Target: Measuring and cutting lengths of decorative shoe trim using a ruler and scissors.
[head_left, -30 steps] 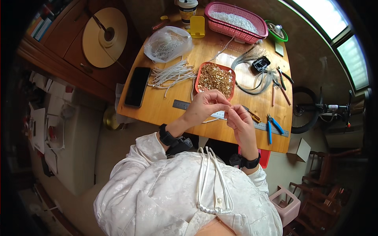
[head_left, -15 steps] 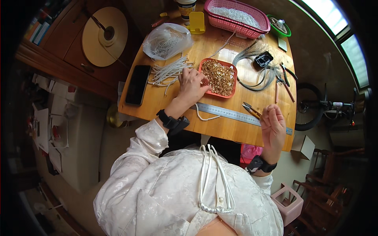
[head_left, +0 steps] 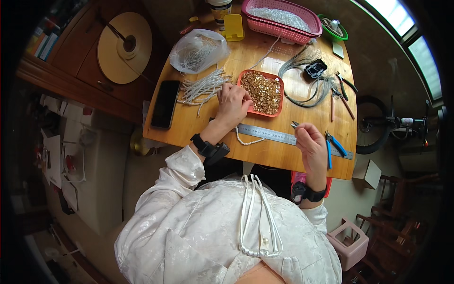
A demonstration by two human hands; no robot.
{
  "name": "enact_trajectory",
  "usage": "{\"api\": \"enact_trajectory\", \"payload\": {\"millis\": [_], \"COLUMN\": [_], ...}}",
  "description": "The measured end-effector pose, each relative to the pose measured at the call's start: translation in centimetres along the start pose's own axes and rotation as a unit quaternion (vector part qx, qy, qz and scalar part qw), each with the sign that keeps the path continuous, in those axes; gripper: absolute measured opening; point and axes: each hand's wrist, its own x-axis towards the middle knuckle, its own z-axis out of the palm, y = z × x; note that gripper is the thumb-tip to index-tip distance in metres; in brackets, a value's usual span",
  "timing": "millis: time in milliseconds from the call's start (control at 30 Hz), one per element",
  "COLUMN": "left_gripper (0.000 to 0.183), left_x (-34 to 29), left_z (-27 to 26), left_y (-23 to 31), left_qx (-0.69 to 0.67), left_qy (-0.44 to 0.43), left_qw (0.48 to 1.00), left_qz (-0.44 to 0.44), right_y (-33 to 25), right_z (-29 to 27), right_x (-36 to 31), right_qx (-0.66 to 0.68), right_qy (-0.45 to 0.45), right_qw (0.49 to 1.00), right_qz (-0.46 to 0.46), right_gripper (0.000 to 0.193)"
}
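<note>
My left hand (head_left: 233,102) rests at the near left edge of a red-orange tray (head_left: 267,115), its fingers curled in a pinch. Small gold-coloured metal pieces (head_left: 263,91) fill the tray. Over the right part of a steel ruler (head_left: 265,133), my right hand (head_left: 312,146) is raised with thumb and fingers pinched together; anything between them is too small to make out. Blue-handled pliers (head_left: 336,146) lie just right of that hand. The jaws of another pair of pliers (head_left: 294,125) poke out beside its fingertips. A short strand of white beads (head_left: 247,142) curves below the ruler.
White bead strands (head_left: 203,87), a phone (head_left: 165,104) and a plastic bag (head_left: 198,51) lie to the left. Toward the back right are a pink basket (head_left: 312,34), dark wire coils (head_left: 302,102), a small black tray (head_left: 315,68) and more pliers (head_left: 344,90).
My right hand has moved left and now covers most of the nearer pliers, while the blue-handled pliers have come into view beside it. My left hand stays at the tray's edge.
</note>
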Motion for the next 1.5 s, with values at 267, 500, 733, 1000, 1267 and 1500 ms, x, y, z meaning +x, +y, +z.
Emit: {"api": "enact_trajectory", "payload": {"millis": [267, 500, 733, 1000, 1267, 1500], "left_gripper": [0.012, 0.017, 0.018, 0.015, 0.012, 0.012], "left_x": [-0.2, -1.3, -1.7, -1.8, -2.2, -2.5], "left_z": [-4.5, -6.3, -6.5, -6.5, -6.4, -5.7], "left_y": [3.8, 5.7, 5.7, 6.4, 7.0, 6.9], "left_qx": [-0.589, -0.649, -0.664, -0.67, -0.649, -0.631], "left_qy": [-0.139, -0.204, -0.209, -0.215, -0.22, -0.166], "left_qw": [0.78, 0.717, 0.704, 0.698, 0.715, 0.753], "left_qz": [-0.159, -0.15, -0.138, -0.136, -0.138, -0.086], "right_y": [1.3, 0.6, 0.6, 0.7, 1.0, 1.3], "right_z": [2.8, 4.5, 4.4, 4.7, 4.9, 5.5], "right_x": [1.0, 0.3, -0.5, -0.8, -1.2, -1.7], "right_qx": [-0.018, -0.028, -0.03, -0.03, -0.079, -0.141], "right_qy": [-0.002, -0.024, -0.033, -0.029, -0.036, -0.024], "right_qw": [1.0, 0.999, 0.998, 0.999, 0.993, 0.981], "right_qz": [0.013, -0.033, -0.033, -0.029, -0.078, -0.132], "right_gripper": [0.008, 0.009, 0.01, 0.009, 0.009, 0.006]}}
